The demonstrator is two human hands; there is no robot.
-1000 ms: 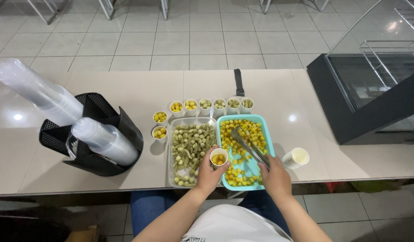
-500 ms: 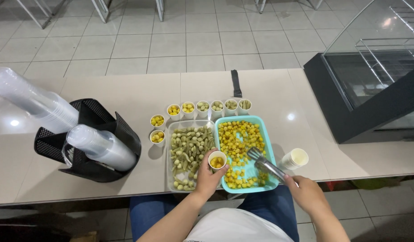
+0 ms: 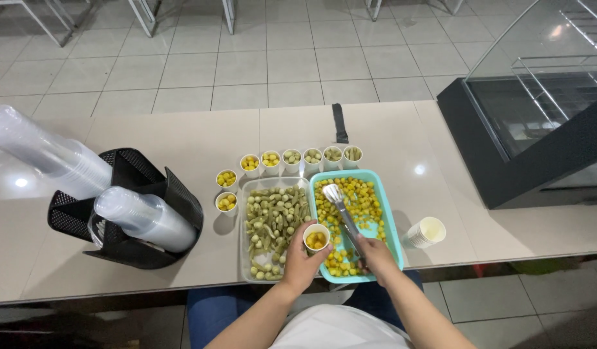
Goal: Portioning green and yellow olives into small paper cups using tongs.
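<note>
Right now the left hand (image 3: 300, 262) is wrapped around a small white paper cup (image 3: 316, 236), part-filled with yellow pieces, held upright over the seam between the two trays. Right hand (image 3: 376, 253) is clenched on the handle end of long metal tongs (image 3: 342, 215); the tongs' long axis runs away from the person, up and slightly left, tips resting among the food near the far end of the teal rectangular plastic tray (image 3: 387, 220) of yellow round pieces. The cup sits just left of the tongs' shaft, nearer the handle than the tips, so the tips lie beyond the cup and a little to its right. Right hand is the nearer one to the yellow food; left hand is nearer the clear rectangular tray (image 3: 243, 239) of green pieces, just beside the teal one.

Further out: a row of small filled cups (image 3: 291, 158) along the trays' far edge and two more at the left, a stack of empty paper cups (image 3: 425, 232) lying on its side right of the teal tray, a black mesh holder (image 3: 132, 213) with sleeves of clear plastic lids or cups at left, a dark glass-topped display case (image 3: 524, 142) at right, all on the beige surface (image 3: 182, 136).
</note>
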